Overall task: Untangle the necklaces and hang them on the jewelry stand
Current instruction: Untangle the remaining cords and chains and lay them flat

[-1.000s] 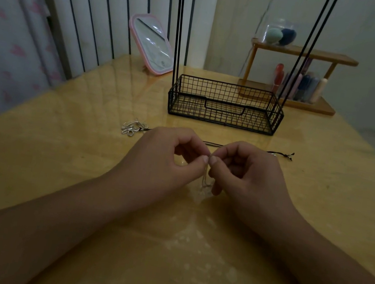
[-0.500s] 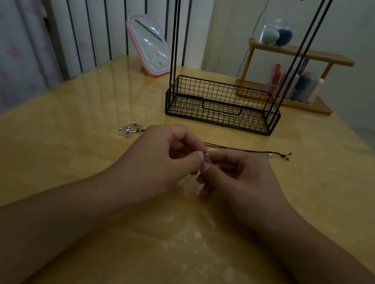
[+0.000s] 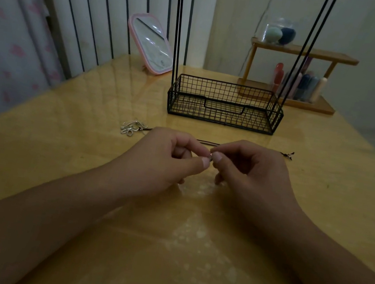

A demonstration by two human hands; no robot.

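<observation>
Left hand (image 3: 166, 160) & right hand (image 3: 250, 174) pinch a tiny silver necklace bit (image 3: 211, 155) betw. thumb & forefinger tips; chain mostly hidden. Thin black cord necklace (image 3: 207, 142) w/ silver pendant cluster (image 3: 131, 127) lies just beyond, partly behind hands. Black wire-basket jewelry stand (image 3: 223, 104) farther back, hooks cut off at top.

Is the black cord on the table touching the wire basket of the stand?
Apart. The head view shows a bare strip of table between the black cord and the front wall of the wire basket.
</observation>
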